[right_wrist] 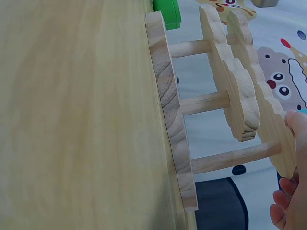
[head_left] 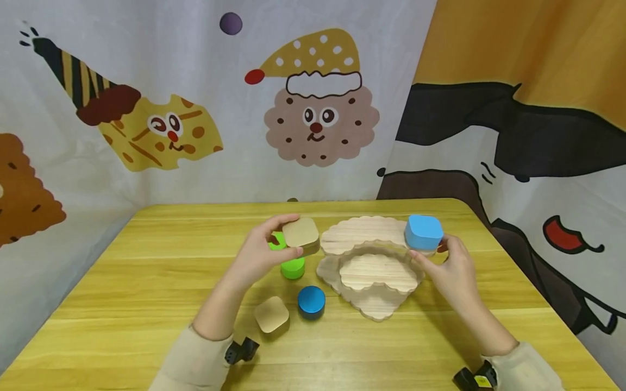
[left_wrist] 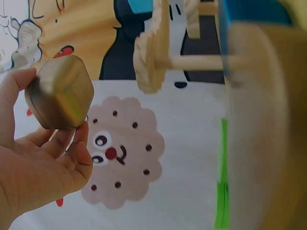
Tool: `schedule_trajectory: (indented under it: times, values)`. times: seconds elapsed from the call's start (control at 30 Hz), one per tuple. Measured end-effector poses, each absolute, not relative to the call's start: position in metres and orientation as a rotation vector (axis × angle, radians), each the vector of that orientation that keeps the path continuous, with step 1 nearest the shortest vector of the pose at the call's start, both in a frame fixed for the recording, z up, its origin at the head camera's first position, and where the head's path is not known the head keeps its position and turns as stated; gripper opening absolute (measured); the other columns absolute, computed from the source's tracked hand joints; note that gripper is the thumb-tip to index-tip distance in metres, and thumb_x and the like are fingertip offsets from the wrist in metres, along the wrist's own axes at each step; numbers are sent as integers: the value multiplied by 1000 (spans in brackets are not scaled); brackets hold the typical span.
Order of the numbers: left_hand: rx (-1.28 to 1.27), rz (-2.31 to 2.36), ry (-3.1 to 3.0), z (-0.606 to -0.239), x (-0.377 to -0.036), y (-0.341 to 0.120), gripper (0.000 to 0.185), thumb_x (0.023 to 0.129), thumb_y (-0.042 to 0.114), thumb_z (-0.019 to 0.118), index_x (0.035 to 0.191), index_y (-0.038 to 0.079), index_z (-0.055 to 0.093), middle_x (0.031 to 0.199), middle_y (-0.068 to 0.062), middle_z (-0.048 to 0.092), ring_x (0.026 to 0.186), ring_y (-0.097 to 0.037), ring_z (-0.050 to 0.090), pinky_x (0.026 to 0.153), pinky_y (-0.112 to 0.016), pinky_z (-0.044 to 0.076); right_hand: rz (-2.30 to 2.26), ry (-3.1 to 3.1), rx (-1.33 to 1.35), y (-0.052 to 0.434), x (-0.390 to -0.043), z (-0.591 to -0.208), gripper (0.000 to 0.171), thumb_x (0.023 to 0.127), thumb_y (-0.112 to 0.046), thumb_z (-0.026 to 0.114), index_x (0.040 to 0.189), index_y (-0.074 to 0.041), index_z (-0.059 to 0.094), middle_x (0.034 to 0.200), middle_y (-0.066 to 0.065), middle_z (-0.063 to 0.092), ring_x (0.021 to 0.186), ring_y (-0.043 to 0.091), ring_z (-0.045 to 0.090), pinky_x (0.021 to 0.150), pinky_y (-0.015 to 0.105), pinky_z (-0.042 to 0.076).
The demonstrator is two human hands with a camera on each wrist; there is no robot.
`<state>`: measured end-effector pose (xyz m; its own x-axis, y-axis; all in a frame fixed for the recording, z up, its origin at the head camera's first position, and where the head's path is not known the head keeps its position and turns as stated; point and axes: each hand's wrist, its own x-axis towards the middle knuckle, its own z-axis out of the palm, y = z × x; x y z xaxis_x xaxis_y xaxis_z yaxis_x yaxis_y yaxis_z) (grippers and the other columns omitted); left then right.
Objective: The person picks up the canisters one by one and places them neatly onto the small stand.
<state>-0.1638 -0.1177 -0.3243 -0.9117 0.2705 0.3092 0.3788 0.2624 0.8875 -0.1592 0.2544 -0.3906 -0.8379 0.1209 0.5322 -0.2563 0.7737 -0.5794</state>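
My left hand (head_left: 254,255) pinches a gold rounded-square tin (head_left: 300,233) between thumb and fingers, raised above the table. In the left wrist view that tin (left_wrist: 62,91) is tilted. To its right stands a scalloped wooden tiered stand (head_left: 379,271), whose shelves are joined by dowels (right_wrist: 206,103). A light-blue rounded-square tin (head_left: 423,231) sits at the right end of the upper shelf (head_left: 359,233). My right hand (head_left: 452,271) grips that end of the shelf, thumb in front, fingers behind, just below the blue tin.
Two green tins (head_left: 292,267) are partly hidden behind the left hand. A dark-blue round tin (head_left: 311,301) and another gold tin (head_left: 271,315) stand on the wooden table (head_left: 122,304) in front of the stand. A cartoon-printed curtain (head_left: 195,65) hangs behind the table.
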Motion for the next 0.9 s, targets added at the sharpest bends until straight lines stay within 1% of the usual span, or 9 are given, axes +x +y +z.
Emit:
schedule_trajectory:
  times: [0.3,0.47,0.57,0.67,0.8,0.9]
  values:
    - [-665,-1786,-2439,-315,-163,-89,61,74,11,79,131,11,58,111,0,61,99,-19,48,81,-42,40,897,-2402,94,255,-160,-393,58,74,-22,84,113,9,54,95,17,54,87,28,49,65,31,35]
    - [-694,-1809,-2448,-309,-163,-73,61,74,13,79,131,15,58,115,5,61,100,-18,48,80,-40,40,898,-2407,97,254,-160,-392,59,75,-24,83,114,9,54,96,17,55,87,29,49,66,31,35]
    - [-729,-1808,-2442,-304,-163,-62,61,74,13,79,131,15,57,116,4,60,100,-18,49,80,-41,41,901,-2410,95,254,-160,-391,59,75,-25,83,114,9,54,96,18,55,88,29,49,66,32,35]
    - [-733,-1815,-2444,-300,-166,-52,60,74,13,79,131,17,58,116,5,60,97,-19,49,77,-39,42,902,-2408,94,254,-160,-392,60,76,-25,83,115,9,54,96,18,54,88,30,49,67,33,35]
    - [-703,-1832,-2470,-298,-172,-39,59,75,14,79,130,21,59,110,6,60,85,-21,49,69,-34,43,902,-2404,97,254,-160,-392,59,75,-24,83,114,9,53,95,18,54,88,31,49,68,35,35]
    - [-717,-1833,-2481,-298,-178,-32,60,76,15,78,132,20,58,105,3,59,79,-21,49,65,-32,43,905,-2406,96,254,-160,-391,59,76,-25,83,114,10,53,95,18,54,88,31,49,68,37,35]
